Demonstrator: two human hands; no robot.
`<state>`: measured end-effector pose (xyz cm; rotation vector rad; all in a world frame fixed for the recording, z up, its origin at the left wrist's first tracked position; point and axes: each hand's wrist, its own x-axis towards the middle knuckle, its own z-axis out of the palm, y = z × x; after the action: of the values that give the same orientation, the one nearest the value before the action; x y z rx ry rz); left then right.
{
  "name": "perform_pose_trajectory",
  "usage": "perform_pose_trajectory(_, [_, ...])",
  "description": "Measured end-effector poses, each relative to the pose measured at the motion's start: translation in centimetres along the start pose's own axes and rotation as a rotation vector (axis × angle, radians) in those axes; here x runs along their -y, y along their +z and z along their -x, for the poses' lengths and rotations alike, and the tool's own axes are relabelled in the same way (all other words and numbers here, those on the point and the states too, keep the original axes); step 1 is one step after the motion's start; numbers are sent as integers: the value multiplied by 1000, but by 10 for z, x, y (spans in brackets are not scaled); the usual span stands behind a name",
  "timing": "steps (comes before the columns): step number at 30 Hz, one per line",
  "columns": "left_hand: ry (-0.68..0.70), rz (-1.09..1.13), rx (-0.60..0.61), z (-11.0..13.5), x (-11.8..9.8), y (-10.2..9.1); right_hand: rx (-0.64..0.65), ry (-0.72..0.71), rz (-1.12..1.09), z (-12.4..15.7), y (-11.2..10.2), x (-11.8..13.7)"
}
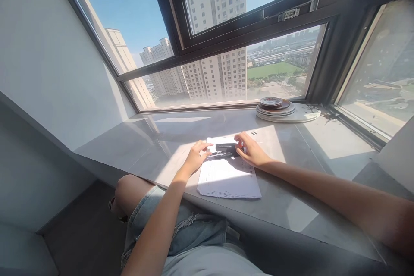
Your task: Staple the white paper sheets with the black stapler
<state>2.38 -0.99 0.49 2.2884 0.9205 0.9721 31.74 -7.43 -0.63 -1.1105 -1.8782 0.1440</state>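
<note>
A black stapler (225, 148) lies across the upper part of a stack of written white sheets (229, 179), its top arm lifted apart from its base. My right hand (247, 148) is closed around the stapler's right end, fingers curled over it. At the left end my left hand (196, 155) has thumb and forefinger bent about the stapler's tip, over the edge of the paper. Whether those fingers also pinch something small cannot be made out. Just past my right hand, two small dark strips (254, 133) rest on the sill.
A stack of plates (274, 110) stands on the wide stone sill (174, 133) near the window (223, 47). Thin dark wiry bits (330, 115) lie in the right corner. My bent knee (131, 187) is below the sill's front edge at the left.
</note>
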Motion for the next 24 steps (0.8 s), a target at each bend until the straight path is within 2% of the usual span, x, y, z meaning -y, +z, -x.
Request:
perform_pose_trajectory(6, [-29, 0, 15, 0, -5, -1, 18, -6, 4, -1, 0, 1])
perform_pose_trajectory(9, [-47, 41, -9, 0, -4, 0, 27, -12, 17, -2, -1, 2])
perform_pose_trajectory(13, [-35, 64, 19, 0, -2, 2, 39, -15, 42, -2, -2, 4])
perform_pose_trajectory(24, [-129, 90, 24, -4, 5, 3, 45, -28, 78, -2, -3, 3])
